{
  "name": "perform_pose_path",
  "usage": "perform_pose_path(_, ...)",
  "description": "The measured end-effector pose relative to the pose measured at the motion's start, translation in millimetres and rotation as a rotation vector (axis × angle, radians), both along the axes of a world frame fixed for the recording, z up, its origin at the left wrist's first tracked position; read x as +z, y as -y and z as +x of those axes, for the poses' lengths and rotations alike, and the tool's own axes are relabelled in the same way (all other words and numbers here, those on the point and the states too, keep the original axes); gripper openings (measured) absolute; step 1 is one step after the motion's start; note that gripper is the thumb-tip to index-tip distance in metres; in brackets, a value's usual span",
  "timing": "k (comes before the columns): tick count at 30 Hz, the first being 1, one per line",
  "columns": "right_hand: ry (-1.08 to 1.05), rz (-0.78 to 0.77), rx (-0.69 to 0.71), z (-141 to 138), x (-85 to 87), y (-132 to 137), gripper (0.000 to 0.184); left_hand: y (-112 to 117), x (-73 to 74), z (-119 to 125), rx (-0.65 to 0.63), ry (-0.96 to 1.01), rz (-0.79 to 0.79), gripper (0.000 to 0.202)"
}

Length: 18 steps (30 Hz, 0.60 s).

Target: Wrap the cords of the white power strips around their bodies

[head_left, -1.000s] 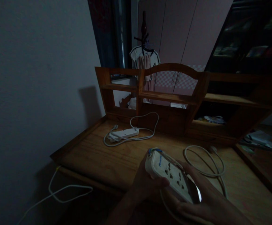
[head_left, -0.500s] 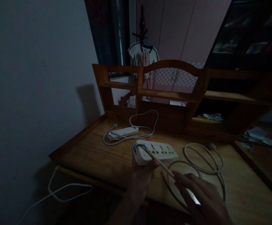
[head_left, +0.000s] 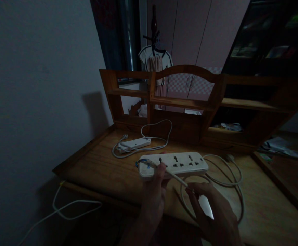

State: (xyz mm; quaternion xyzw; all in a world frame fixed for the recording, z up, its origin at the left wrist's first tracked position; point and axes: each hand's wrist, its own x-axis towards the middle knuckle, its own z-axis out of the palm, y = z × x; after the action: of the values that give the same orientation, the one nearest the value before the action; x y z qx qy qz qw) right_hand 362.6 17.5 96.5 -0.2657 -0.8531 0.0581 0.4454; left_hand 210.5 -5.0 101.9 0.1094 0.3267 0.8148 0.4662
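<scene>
My left hand is closed around a white power strip from below, its thumb pressed on the top face. Several sockets on the strip face up. At its left end, thin blue and other coloured wires show and bend back over the top. From there a pale sheathed cable runs slantwise across the strip, passing by the left thumb. My right hand pinches this cable between thumb and fingers, right of and nearer than the strip. A bright white patch shows below the right fingers; I cannot tell what it is.
Loops of cable lie on the wooden desk at right, with a plug. Farther back sits another white power strip with its coiled cord. A wooden shelf unit borders the desk's back. A white cord hangs at left.
The held power strip has turned so its socket face shows more, and its far end reaches further right. My left thumb now lies on top. The right hand has shifted slightly left, still pinching the cable.
</scene>
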Motion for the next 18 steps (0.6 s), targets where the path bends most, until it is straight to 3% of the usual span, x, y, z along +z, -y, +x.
perform_pose_path(6, -0.105, 0.016, -0.051, -8.4, -4.7, 9.1, 0.019, -0.9, 11.8, 5.6, 0.104, 0.054, 0.016, 0.034)
perform_pose_path(18, 0.009, -0.114, 0.116, 23.0, -16.0, -4.8, 0.020, -3.8, 11.3, -9.1, 0.177, 0.122, -0.002, 0.026)
